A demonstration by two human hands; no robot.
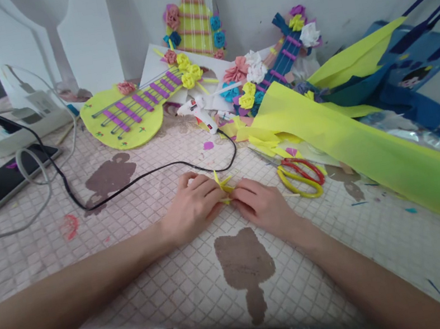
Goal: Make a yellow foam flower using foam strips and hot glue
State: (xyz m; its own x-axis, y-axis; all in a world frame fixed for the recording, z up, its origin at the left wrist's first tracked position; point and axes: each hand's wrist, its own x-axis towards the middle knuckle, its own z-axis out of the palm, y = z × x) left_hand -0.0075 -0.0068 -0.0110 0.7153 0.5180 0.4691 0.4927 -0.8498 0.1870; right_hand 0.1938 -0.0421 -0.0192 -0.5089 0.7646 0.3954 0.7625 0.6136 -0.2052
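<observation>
My left hand (pixel 191 208) and my right hand (pixel 263 205) rest on the quilted pink cloth (pixel 141 246), fingertips meeting. Both pinch a small folded piece of yellow foam (pixel 224 184) between them; thin yellow strips stick up from it. Most of the piece is hidden by my fingers. Red-and-yellow scissors (pixel 301 175) lie just right of my right hand.
A white glue gun (pixel 199 112) with a black cord (pixel 130 185) lies behind my hands. A yellow foam guitar (pixel 130 115) with flowers, a blue one (pixel 279 63), yellow foam sheets (pixel 352 141), a phone (pixel 1 181) and a power strip (pixel 22 131) surround the work spot.
</observation>
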